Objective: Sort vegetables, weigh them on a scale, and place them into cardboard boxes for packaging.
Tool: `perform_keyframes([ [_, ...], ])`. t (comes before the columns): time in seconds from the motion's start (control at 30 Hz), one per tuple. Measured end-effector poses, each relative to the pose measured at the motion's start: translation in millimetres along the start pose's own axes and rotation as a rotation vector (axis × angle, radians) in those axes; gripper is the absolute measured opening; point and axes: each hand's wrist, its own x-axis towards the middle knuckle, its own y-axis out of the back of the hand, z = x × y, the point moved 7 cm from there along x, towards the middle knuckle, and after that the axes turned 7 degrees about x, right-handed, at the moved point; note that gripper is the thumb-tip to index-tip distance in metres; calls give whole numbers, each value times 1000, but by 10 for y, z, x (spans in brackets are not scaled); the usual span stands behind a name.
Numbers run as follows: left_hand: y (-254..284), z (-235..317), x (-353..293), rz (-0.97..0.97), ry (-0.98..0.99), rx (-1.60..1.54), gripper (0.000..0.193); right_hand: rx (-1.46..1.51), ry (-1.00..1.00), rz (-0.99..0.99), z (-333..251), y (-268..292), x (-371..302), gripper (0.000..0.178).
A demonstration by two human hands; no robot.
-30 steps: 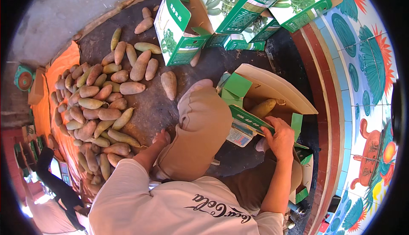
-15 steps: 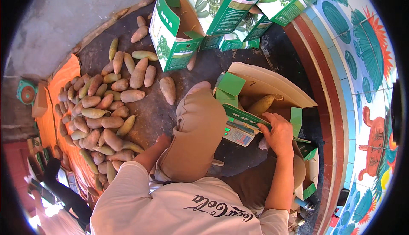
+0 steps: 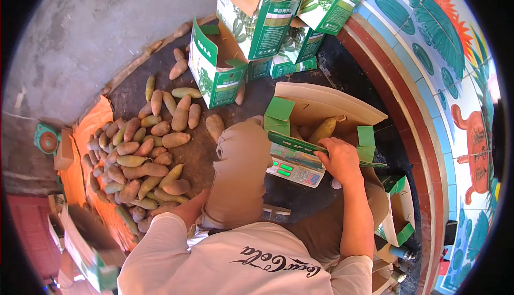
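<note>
My right hand (image 3: 340,159) is closed on the front flap (image 3: 297,144) of an open green-and-white carton (image 3: 342,107). Inside it lie a few long roots that look like radishes (image 3: 324,130), partly hidden by the flap and shadow. The carton sits on a digital scale (image 3: 293,172) with lit green displays and a keypad. My left hand (image 3: 200,203) is low beside my bent left knee, nearest the radish pile (image 3: 139,161); its fingers are hidden. Green and reddish-brown soil-dusted radishes make up that pile.
Several green-and-white cartons (image 3: 219,75) stand at the far side. Another open carton (image 3: 402,209) is by my right knee. At the lower left, a carton (image 3: 88,247) is beside another person. An orange sheet (image 3: 80,172) lies under the pile; a painted tiled wall (image 3: 428,54) curves along the right.
The view has shifted slightly, and the scale's displays show more fully. At lower left, a carton now appears where a dark shape was. My right hand stays on the flap.
</note>
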Motion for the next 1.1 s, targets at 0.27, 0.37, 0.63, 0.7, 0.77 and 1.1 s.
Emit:
perform_keyframes([
  [0.27,344,494,146,108,-15,-21,41,21,-20,-52,20,-59,-43,21],
  [0.37,143,158,-56,142,-25,-35,41,9,-39,-83,28,-86,-54,20],
  [0.63,544,-525,-83,226,-21,-83,43,-22,31,-77,-4,-116,-79,24],
  [0.7,675,-726,-128,249,-12,-100,43,-20,42,-82,-61,-116,-46,23],
  [0.77,1259,-282,-330,336,17,-85,48,-38,-72,-142,86,-124,-154,23],
  [1.1,3908,367,-1767,1124,-223,-226,51,-47,20,-107,34,-139,-114,25],
])
